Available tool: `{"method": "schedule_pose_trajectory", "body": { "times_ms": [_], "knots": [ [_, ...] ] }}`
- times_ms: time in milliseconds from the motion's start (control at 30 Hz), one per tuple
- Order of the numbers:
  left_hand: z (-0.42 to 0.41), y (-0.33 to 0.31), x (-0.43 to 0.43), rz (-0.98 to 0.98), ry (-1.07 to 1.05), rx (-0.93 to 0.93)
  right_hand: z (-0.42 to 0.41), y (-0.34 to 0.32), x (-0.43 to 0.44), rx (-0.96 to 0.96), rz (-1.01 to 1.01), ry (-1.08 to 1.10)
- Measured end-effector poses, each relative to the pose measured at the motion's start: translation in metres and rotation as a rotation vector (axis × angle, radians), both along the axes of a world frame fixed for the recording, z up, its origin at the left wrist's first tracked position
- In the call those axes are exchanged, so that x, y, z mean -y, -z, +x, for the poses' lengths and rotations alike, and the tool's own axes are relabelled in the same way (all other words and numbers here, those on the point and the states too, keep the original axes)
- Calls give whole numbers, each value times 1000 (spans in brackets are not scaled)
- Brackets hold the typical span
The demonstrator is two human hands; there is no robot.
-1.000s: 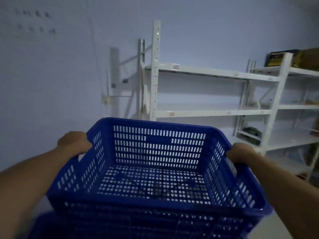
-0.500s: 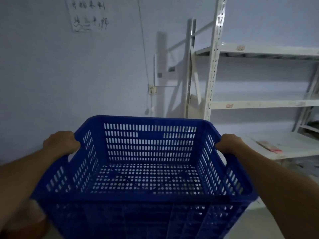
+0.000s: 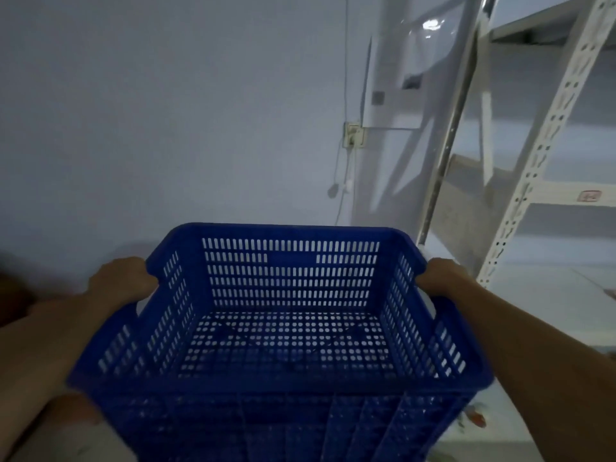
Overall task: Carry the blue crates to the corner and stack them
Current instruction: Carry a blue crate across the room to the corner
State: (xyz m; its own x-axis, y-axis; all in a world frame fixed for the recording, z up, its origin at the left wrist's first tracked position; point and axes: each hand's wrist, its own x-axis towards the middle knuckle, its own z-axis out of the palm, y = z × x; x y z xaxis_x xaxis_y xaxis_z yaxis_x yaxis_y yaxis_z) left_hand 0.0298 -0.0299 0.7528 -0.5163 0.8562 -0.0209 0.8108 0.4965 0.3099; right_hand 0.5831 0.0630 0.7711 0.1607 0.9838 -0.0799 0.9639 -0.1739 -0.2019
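Pale bare wall fills the upper left of the frame, white slotted-steel shelving (image 3: 520, 208) at right. My left hand (image 3: 121, 283) and right hand (image 3: 441, 281) are each clamped on a side rim of the blue perforated plastic crate (image 3: 286, 328) — held level at centre-bottom, its long axis spanning my grips, both hands equally near.

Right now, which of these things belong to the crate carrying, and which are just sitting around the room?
Part of the job:
- blue perforated plastic crate
- left hand gripping its side rim
- right hand gripping the opposite rim

Just there:
- white perforated metal shelving
- wall socket with dangling cord
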Motion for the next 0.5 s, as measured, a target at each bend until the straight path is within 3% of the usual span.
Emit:
{"method": "schedule_pose_trajectory", "body": {
  "times_ms": [233,500],
  "knots": [
    [-40,36,-77,-43,-20,56,-62,46,-100,3,-37,-14],
    [-93,127,-171,-76,-74,121,-123,160,-193,-43,-101,61]
  ]
}}
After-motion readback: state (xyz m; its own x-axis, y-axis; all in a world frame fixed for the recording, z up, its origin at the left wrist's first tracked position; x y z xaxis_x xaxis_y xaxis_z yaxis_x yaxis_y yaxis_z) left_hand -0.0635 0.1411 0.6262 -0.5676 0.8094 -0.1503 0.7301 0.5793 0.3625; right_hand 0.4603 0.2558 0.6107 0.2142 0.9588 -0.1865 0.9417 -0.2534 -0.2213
